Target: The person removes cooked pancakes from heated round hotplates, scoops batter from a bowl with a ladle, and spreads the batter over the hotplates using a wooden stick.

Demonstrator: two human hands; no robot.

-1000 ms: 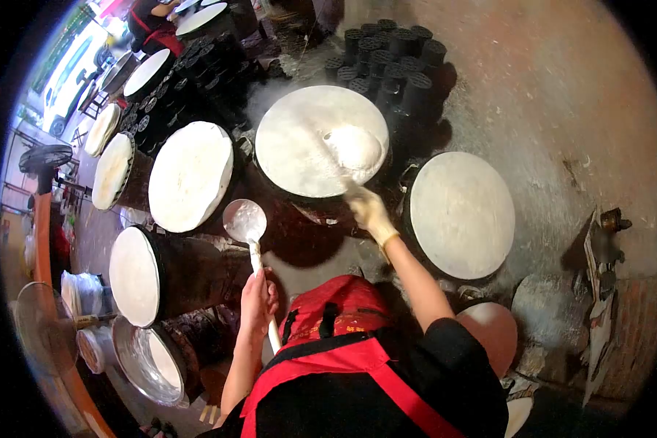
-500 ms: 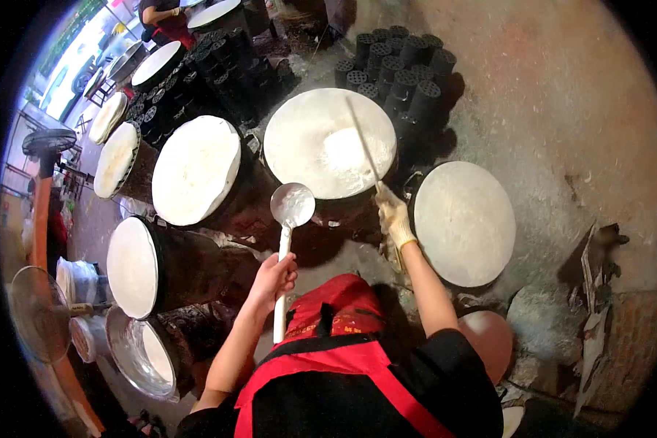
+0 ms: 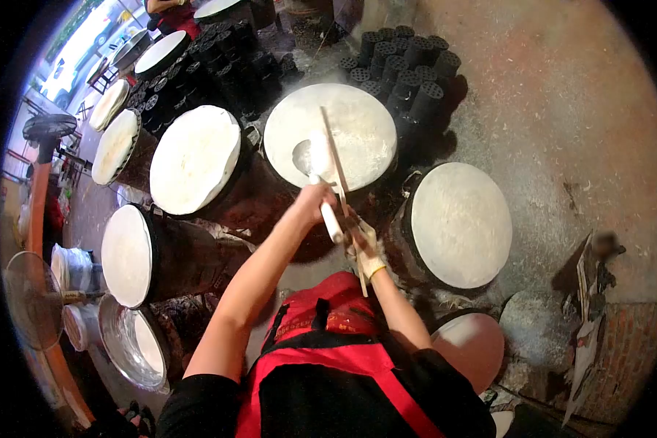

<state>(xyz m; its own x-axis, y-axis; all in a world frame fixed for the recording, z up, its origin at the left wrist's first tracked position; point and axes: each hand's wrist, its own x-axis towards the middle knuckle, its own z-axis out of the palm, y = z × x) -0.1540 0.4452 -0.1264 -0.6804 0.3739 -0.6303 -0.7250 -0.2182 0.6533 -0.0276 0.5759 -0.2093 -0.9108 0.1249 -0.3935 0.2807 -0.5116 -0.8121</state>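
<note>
Ladle clasped in curled left hand; gloved right hand wrapped round wooden stick.

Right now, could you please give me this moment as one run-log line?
left hand: holds ladle; right hand: gloved, holds stick; ladle: bowl over round griddle; stick: far end over griddle

black perforated cylinders, upright | fan, left | brickwork, lower right

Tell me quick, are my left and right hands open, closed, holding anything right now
Left hand: closed, holding the ladle by its white handle.
Right hand, gloved: closed, holding the thin stick.
</note>
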